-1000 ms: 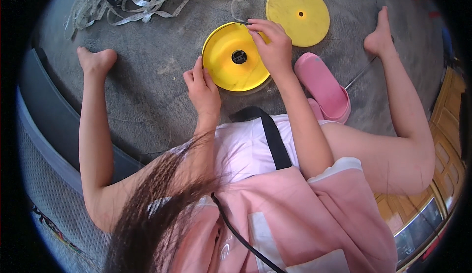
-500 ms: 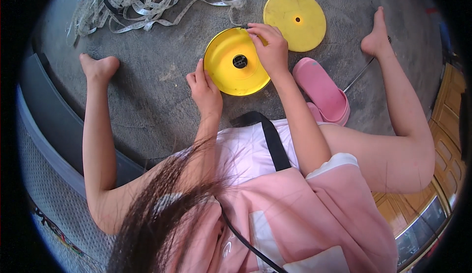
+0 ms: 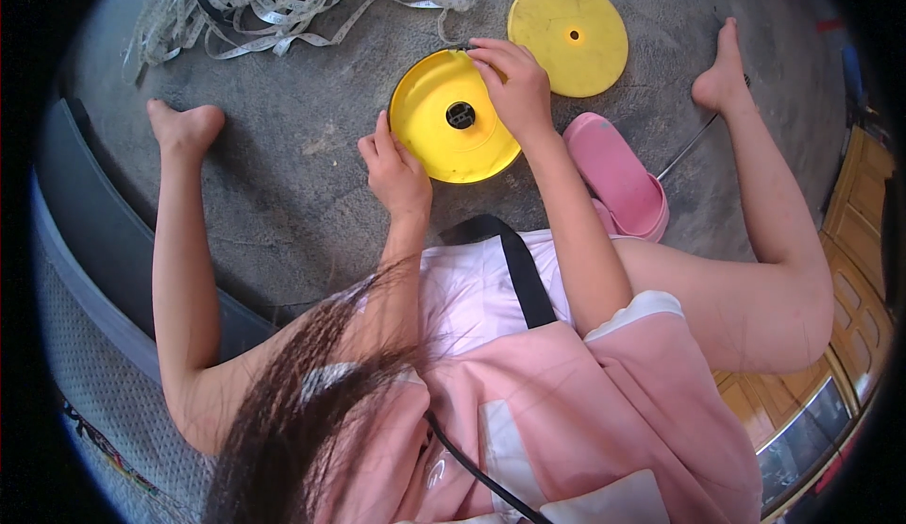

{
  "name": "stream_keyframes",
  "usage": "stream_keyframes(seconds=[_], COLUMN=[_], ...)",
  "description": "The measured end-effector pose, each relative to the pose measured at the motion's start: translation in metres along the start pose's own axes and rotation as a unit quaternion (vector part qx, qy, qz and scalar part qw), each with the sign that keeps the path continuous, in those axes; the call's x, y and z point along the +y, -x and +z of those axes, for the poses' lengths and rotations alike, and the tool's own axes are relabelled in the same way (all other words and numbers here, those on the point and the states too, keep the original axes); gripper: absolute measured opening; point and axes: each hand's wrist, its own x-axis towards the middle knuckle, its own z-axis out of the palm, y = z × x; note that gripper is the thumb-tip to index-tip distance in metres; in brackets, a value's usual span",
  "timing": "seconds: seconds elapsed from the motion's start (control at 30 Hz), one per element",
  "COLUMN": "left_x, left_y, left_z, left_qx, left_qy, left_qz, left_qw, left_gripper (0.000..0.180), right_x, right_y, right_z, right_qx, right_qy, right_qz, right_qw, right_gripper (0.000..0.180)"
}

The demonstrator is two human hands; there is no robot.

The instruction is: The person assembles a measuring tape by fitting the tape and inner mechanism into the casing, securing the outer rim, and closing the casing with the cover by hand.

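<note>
Here, seen from the head, the yellow reel (image 3: 453, 133) lies flat on the grey floor (image 3: 283, 184), a little past the knees. The left hand (image 3: 396, 170) is curled shut on its rim at about 8 o'clock. The right hand (image 3: 514, 90) pinches the rim near 1 o'clock, where the white tape (image 3: 283, 5) comes in from the pile at 11 o'clock. A yellow lid (image 3: 568, 24) lies near, at 2 o'clock, and a pink shoe (image 3: 618, 175) at 4 o'clock. I think the reel should be held still and the tape kept flat.

The right hand (image 3: 514, 90) hides the yellow reel's (image 3: 453, 118) far rim.
</note>
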Motion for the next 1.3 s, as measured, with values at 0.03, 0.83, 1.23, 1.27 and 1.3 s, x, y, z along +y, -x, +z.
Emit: stream_keyframes(seconds=[0.03, 0.83, 1.23, 1.27, 1.3], left_x=[0.001, 0.016, 0.007, 0.008, 0.008], left_y=[0.001, -0.013, -0.015, -0.017, -0.018], left_z=[0.000, -0.006, -0.008, -0.012, -0.016], left_qx=[0.000, -0.051, -0.025, -0.018, -0.012], left_qy=[0.000, 0.009, 0.137, 0.154, 0.171], left_qz=[-0.002, -0.040, 0.032, 0.040, 0.049], left_qw=[1.000, 0.998, 0.990, 0.987, 0.984], left_gripper=[0.034, 0.019, 0.015, 0.016, 0.016], right_x=[0.000, 0.003, -0.005, -0.011, -0.018], right_y=[-0.001, -0.009, -0.013, -0.013, -0.012], right_z=[0.000, -0.009, -0.031, -0.034, -0.038], right_qx=[-0.002, -0.075, -0.130, -0.134, -0.138], right_qy=[0.001, -0.023, -0.184, -0.205, -0.227], right_qz=[0.000, -0.046, 0.212, 0.220, 0.228], right_qw=[1.000, 0.996, 0.951, 0.944, 0.937], right_gripper=[0.011, 0.014, 0.027, 0.027, 0.028])
